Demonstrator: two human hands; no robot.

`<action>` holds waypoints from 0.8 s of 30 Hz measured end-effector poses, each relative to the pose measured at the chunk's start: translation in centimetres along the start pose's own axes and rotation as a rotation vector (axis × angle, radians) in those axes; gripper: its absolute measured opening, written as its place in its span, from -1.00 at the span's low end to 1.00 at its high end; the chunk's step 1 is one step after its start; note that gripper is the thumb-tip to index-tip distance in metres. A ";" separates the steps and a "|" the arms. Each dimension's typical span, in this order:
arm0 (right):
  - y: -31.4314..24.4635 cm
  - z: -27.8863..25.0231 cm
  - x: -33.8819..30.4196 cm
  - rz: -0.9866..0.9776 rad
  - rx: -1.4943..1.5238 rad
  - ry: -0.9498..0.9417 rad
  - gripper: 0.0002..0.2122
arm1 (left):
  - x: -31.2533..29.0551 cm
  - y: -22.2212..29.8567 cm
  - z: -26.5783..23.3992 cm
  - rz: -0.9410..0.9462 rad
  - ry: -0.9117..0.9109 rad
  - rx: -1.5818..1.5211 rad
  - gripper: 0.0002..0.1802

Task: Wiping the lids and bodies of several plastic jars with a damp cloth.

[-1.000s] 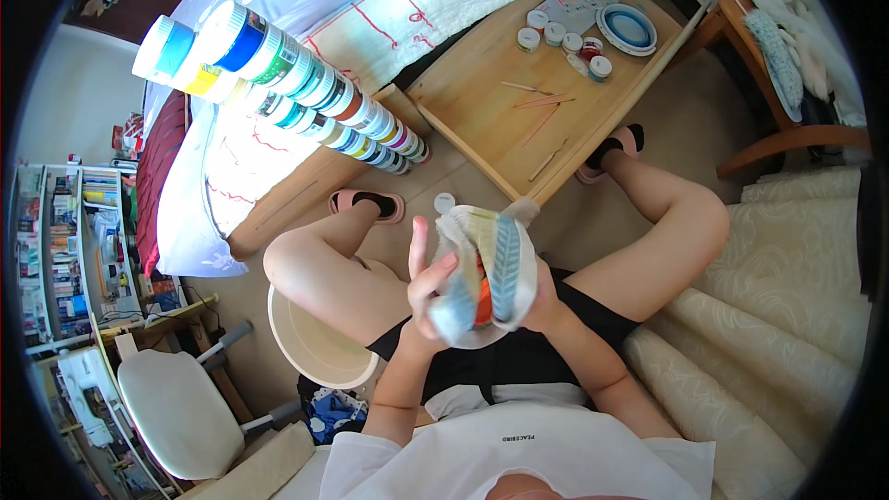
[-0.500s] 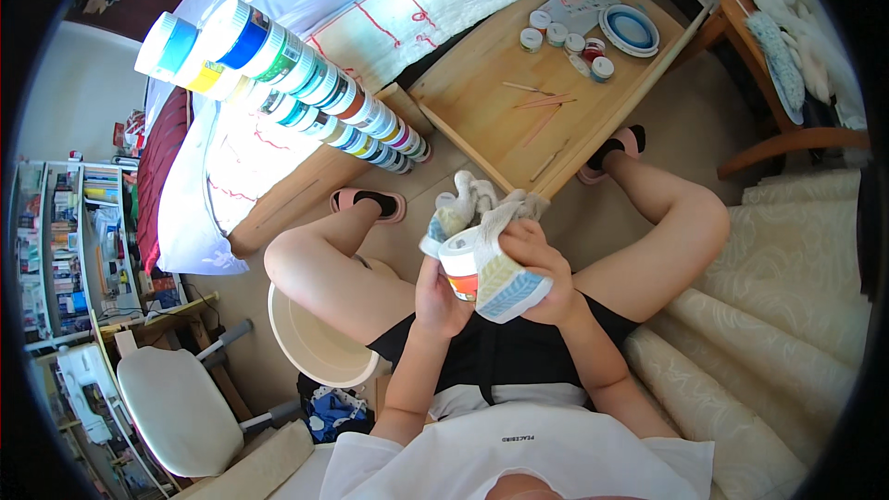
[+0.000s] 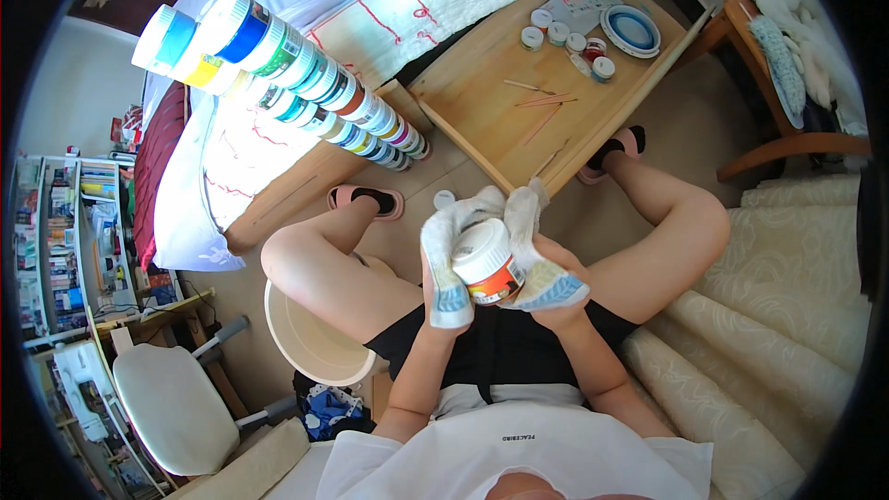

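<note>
Between my hands, over my lap, is a paint jar with a white lid and an orange label, tilted so the lid points up and away from me. A whitish cloth with blue and yellow patterned ends bends around its far side, one end hanging on either side. My left hand is closed on the cloth and jar from the left; the cloth hides most of its fingers. My right hand grips the cloth on the jar's right side, its fingertips partly covered.
Tall stacks of paint jars stand at the left by the bed. An open wooden drawer holds brushes, small jars and a blue-white dish. A cream bucket sits beside my left leg; a small white round thing lies beyond my hands.
The jar has turned more upright, its lid now showing fully. The cloth has opened from a bunch into two flaps around it, and my right hand has shifted slightly right.
</note>
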State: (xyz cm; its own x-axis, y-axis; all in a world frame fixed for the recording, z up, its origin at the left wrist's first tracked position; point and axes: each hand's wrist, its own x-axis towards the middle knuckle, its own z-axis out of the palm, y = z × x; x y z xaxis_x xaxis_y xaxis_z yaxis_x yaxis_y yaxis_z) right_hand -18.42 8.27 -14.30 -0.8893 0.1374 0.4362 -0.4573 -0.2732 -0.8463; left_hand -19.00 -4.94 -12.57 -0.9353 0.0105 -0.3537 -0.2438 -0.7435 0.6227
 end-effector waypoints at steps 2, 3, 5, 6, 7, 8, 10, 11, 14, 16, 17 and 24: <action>-0.3 -0.8 0.1 0.128 0.064 -0.166 -0.72 | -0.3 0.0 -0.7 0.058 -0.190 -0.035 -0.53; -0.5 -1.0 0.2 0.130 0.065 -0.166 -0.72 | -0.7 0.0 -1.0 0.006 -0.130 0.016 -0.51; -1.3 -1.1 0.9 0.097 -0.116 -0.278 -0.72 | -0.8 0.3 -1.3 0.076 -0.179 0.171 -0.42; -1.2 -1.2 1.0 0.098 -0.114 -0.280 -0.72 | -0.8 0.4 -1.4 0.144 -0.227 0.326 -0.32; -1.1 -1.4 1.0 0.054 -0.187 -0.274 -0.71 | -0.9 0.5 -0.9 0.144 -0.227 0.324 -0.32; -0.9 -1.6 1.1 0.010 -0.260 -0.268 -0.69 | -1.2 0.6 -0.4 0.267 -0.238 0.440 -0.21; -0.6 -2.0 1.4 0.074 -0.309 -0.189 -0.68 | -1.7 0.8 0.6 0.515 -0.254 0.674 0.03; -0.5 -2.2 1.5 0.138 -0.356 -0.109 -0.66 | -1.8 0.8 0.7 0.571 -0.299 0.681 0.00; -0.4 -4.0 2.1 0.382 -0.566 0.029 -0.74 | -2.3 1.2 1.1 0.659 -0.292 0.803 0.00; -0.5 -5.1 2.9 0.308 -0.704 0.083 -0.79 | -2.7 1.0 0.7 0.703 -0.288 0.823 0.02; -0.7 -5.5 3.1 0.233 -0.840 0.139 -0.83 | -2.9 0.9 0.5 0.747 -0.285 0.844 0.03; -6.2 -1.7 3.2 0.203 -0.224 -0.311 -0.66 | -3.3 1.0 0.5 0.720 -0.211 0.670 -0.01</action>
State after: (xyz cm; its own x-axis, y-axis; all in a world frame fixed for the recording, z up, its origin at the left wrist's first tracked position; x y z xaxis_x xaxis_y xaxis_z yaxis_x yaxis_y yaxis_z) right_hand -18.48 11.98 -8.17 -0.9337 -0.2007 0.2965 -0.2932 -0.0466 -0.9549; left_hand -16.29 -5.36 -10.46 -0.9274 -0.1271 0.3518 0.3641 -0.0910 0.9269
